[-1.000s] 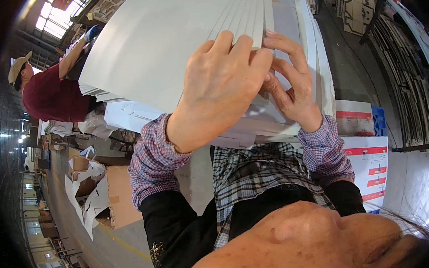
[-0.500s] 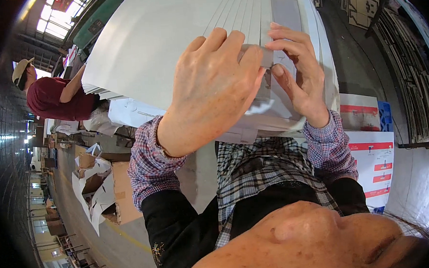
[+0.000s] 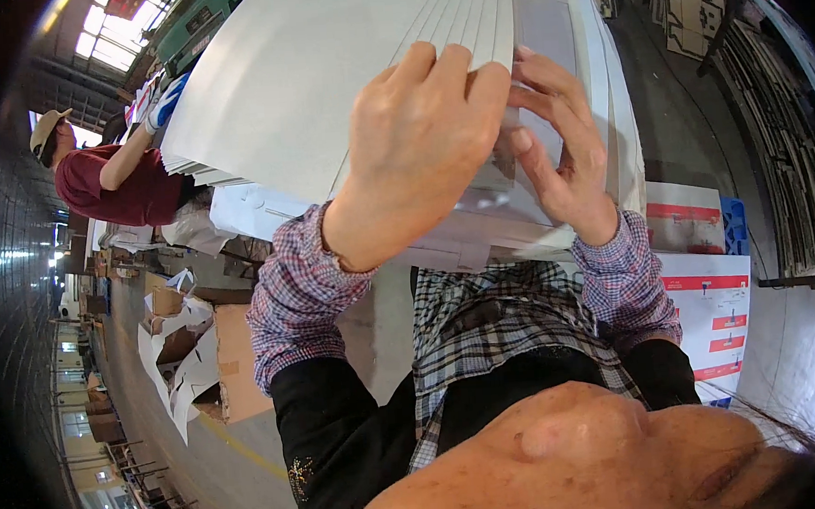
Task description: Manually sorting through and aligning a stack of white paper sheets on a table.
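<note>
A fanned stack of large white sheets (image 3: 276, 85) lies before me, its overlapping edges stepped toward the right. My left hand (image 3: 424, 151) is bent over the near edge of these sheets, its fingers curled closed on them; the thumb is hidden. Just to the right, my right hand (image 3: 569, 142) has curved fingers, with the thumb apart from them and nothing visible between. Its fingertips are close to the outermost sheet edge and the left knuckles. Beneath both hands lies a pale, shiny translucent surface (image 3: 543, 22).
At the left a person in a dark red shirt (image 3: 128, 178) reaches with a blue-and-white glove (image 3: 167, 103) to the stack's far side. A torn cardboard box (image 3: 241, 358) stands on the floor. To the right are red-and-white printed boards (image 3: 708, 283), a blue crate (image 3: 734, 225) and stacked flat boards (image 3: 783, 138).
My left hand has shifted slightly right and curled more over the sheet edges. The grey strip between my hands no longer shows. The other person's gloved hand has come into view.
</note>
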A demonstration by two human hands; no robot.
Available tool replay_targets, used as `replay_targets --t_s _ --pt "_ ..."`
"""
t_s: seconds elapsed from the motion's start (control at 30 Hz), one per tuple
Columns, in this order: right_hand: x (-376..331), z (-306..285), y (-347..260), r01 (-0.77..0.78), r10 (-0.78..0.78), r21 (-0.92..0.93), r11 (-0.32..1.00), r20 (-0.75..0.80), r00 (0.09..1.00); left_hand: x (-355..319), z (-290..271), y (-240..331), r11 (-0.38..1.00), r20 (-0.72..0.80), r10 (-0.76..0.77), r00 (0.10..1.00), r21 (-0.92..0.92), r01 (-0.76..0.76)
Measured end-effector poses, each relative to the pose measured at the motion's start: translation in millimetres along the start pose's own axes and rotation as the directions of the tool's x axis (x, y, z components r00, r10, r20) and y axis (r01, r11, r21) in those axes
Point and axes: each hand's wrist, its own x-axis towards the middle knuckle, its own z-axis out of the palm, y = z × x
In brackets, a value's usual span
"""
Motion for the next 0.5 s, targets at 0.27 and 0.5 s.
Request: replay_targets --t_s 0.27,0.5 --pt "6 0 5 0.123 -0.122 -0.030 0.992 0.030 0.992 6 -6 7 0.999 0.037 -0.042 0.998 0.016 0.041" --pt "8 3 0 0.098 -0.094 -0.045 0.994 0.072 0.993 13 4 13 0.996 0.072 -0.069 0.995 0.062 0.065"
